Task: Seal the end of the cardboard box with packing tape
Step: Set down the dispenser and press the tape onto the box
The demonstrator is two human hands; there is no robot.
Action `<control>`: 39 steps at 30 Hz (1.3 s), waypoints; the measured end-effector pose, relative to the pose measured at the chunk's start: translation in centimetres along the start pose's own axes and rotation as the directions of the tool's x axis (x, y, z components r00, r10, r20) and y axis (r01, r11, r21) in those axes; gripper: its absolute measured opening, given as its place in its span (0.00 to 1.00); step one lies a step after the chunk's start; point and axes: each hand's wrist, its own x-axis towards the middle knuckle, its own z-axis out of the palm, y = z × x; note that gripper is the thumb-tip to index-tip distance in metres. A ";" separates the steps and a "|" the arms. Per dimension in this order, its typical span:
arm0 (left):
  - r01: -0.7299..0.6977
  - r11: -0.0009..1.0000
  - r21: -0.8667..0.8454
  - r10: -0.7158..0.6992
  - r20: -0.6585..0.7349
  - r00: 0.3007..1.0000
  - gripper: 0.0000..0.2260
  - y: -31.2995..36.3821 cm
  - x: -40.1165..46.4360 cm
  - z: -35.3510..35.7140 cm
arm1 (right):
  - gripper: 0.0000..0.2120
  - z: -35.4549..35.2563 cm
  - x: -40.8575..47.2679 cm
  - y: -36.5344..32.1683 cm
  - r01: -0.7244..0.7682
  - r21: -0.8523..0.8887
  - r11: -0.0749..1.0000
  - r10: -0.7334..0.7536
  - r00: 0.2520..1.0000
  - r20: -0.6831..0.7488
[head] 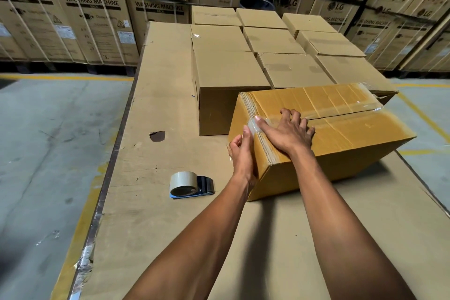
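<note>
Cardboard box is lying on the surface with clear tape running over its near-left top edge, the right hand pressing flat and open on top, the left hand loosely curled, holding nothing, against the end, the dispenser lying left of the box.

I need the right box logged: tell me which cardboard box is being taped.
The orange-brown box nearest the person, angled apart from the paler stacked boxes; both hands, left hand and right hand, press clear tape over its end.
</note>
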 end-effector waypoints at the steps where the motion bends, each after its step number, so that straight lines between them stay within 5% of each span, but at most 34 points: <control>1: -0.020 0.999 0.030 0.020 0.000 1.000 0.42 0.0 -0.3 0.0 | 0.51 -0.1 -0.1 0.2 0.012 -0.004 1.000 -0.012 1.000 0.014; 5: -0.051 0.998 0.034 0.052 -0.025 0.998 0.41 -0.5 -0.6 -0.5 | 0.34 0.2 0.2 0.7 0.039 0.031 0.999 -0.039 0.999 -0.015; 10: -0.049 0.979 0.197 0.078 -0.139 0.987 0.07 0.8 -1.4 -1.5 | 0.25 0.4 0.0 0.4 0.051 0.070 0.996 -0.045 0.995 -0.086; 18: -0.280 0.885 0.371 0.295 0.017 0.955 0.10 6.4 -4.6 -2.7 | 0.15 -0.2 -2.6 0.2 0.158 0.239 0.958 -0.079 0.947 -0.311; 26: -0.482 0.548 0.683 0.534 0.158 0.831 0.11 12.4 -5.8 -8.6 | 0.15 0.9 -7.2 -5.1 0.474 0.326 0.818 -0.337 0.855 -0.395; 33: -0.395 0.321 0.861 0.509 0.195 0.839 0.15 13.2 -5.9 -15.3 | 0.14 6.4 -9.3 -7.2 0.485 0.300 0.822 -0.453 0.875 -0.173; 39: -0.306 0.022 0.952 0.285 0.288 0.914 0.24 11.9 -4.6 -20.2 | 0.19 13.2 -8.3 -6.1 0.351 0.316 0.882 -0.413 0.897 0.158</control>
